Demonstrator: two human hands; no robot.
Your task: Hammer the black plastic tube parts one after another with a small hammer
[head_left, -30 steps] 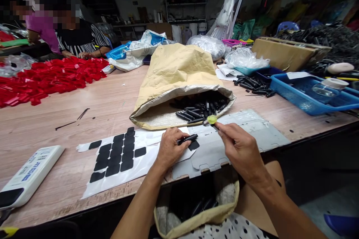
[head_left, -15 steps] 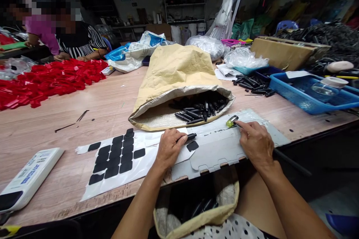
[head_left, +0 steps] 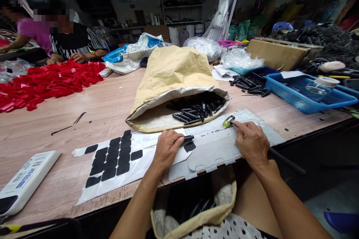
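My left hand point(head_left: 169, 148) pinches a short black cylindrical part point(head_left: 188, 138) over the edge of a white sheet point(head_left: 148, 158). Beside that part lies a black rounded square point(head_left: 190, 146). Several more such squares point(head_left: 112, 155) sit on the sheet to the left. My right hand point(head_left: 251, 142) is closed on a thin dark-handled tool point(head_left: 229, 120) with a metal and yellow-green head, which is low over a grey board point(head_left: 215, 145). Behind my hands an open tan sack point(head_left: 176, 71) lies on its side, with black parts point(head_left: 193, 114) in its mouth.
Red pieces point(head_left: 50, 84) are heaped at the left, near two people. A white device point(head_left: 28, 181) lies at the front left. A blue tray point(head_left: 305, 95) and a cardboard box point(head_left: 277, 54) stand at the right. A second open sack point(head_left: 196, 227) is below the table edge.
The view has shifted slightly. Both my hands keep their holds and stay in nearly the same place on the table. At the left, a person's hand has moved over the red pieces.
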